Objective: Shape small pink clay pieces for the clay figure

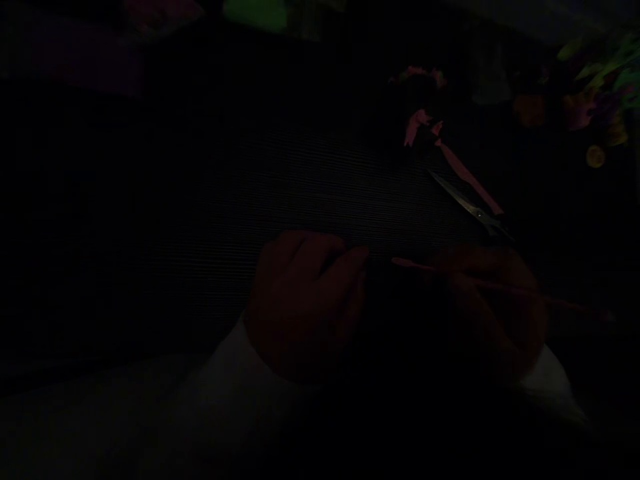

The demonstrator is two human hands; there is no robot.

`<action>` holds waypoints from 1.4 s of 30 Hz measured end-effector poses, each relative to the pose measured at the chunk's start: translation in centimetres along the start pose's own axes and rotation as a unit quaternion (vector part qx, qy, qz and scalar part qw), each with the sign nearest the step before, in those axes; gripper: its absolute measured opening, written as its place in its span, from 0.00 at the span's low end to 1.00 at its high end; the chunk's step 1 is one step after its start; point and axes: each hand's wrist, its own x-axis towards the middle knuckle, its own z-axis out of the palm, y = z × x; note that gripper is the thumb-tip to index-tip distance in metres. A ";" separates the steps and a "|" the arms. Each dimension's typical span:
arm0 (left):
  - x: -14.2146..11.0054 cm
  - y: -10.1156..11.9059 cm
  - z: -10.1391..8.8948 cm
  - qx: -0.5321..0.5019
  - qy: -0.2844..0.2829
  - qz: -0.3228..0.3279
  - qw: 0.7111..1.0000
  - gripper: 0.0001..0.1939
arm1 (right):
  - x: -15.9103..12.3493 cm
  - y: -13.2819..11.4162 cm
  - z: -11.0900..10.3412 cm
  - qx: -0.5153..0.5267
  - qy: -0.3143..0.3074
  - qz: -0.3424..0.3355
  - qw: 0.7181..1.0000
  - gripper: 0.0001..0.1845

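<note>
The picture is very dark. My left hand (pixel 305 303) rests low at the middle with fingers curled and thumb against forefinger. Anything in that pinch is too dark to see. To its right, my right hand (pixel 500 313) is closed around a thin pink rod (pixel 520 290), which slants down to the right. The rod's wider, rounded tip (pixel 403 262) points toward my left hand, apart from it. Beyond my right hand lie metal scissors (pixel 473 208) beside a flat pink strip (pixel 467 175).
Crumpled pink pieces (pixel 417 127) lie past the scissors on the dark, grained tabletop (pixel 310 173). Colourful things (pixel 580 110) and a small round yellowish piece (pixel 595 157) are at the upper right. Dim green (pixel 255 13) and pink (pixel 163 12) items line the far edge.
</note>
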 end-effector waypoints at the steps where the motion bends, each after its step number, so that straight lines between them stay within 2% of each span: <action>1: 0.1 -0.1 0.1 0.000 -0.005 0.000 1.000 0.13 | 0.1 0.1 0.0 0.027 0.021 0.014 0.999 0.06; 5: 0.6 -0.3 0.3 0.005 -0.015 0.004 1.000 0.11 | 0.7 0.7 0.4 0.153 0.107 0.052 0.981 0.04; 8: 0.8 -0.3 0.5 0.007 -0.020 0.007 1.000 0.10 | 1.1 1.3 0.5 0.227 0.125 0.059 0.964 0.03; 12: 0.9 -0.3 0.7 0.003 -0.020 0.004 1.000 0.09 | 1.4 1.8 0.6 0.257 0.138 0.056 0.955 0.03; 17: 0.6 -0.3 0.6 -0.005 -0.017 -0.006 1.000 0.09 | 1.3 1.7 0.7 0.248 0.133 0.059 0.958 0.02; 22: 0.2 -0.1 0.4 0.021 0.016 0.006 1.000 0.08 | 1.1 2.0 0.9 0.195 0.133 0.031 0.971 0.02; 28: 0.0 0.1 0.4 0.033 0.019 0.013 0.999 0.08 | 0.9 2.1 0.9 0.140 0.129 0.004 0.982 0.02; 32: 0.0 -0.3 0.1 0.004 0.010 -0.003 1.000 0.10 | 0.3 1.6 0.5 0.023 0.067 -0.027 0.997 0.04; 35: 0.3 -0.5 -0.1 -0.007 -0.001 -0.003 1.000 0.12 | -0.1 1.0 0.4 -0.081 0.003 -0.070 0.994 0.05; 39: 0.7 -0.7 -0.1 -0.017 -0.014 0.010 1.000 0.11 | -0.2 0.5 0.7 -0.127 -0.028 -0.140 0.982 0.06; 42: 0.9 -0.8 -0.1 -0.024 -0.015 0.028 0.999 0.10 | -0.1 0.5 1.0 -0.146 -0.035 -0.159 0.976 0.06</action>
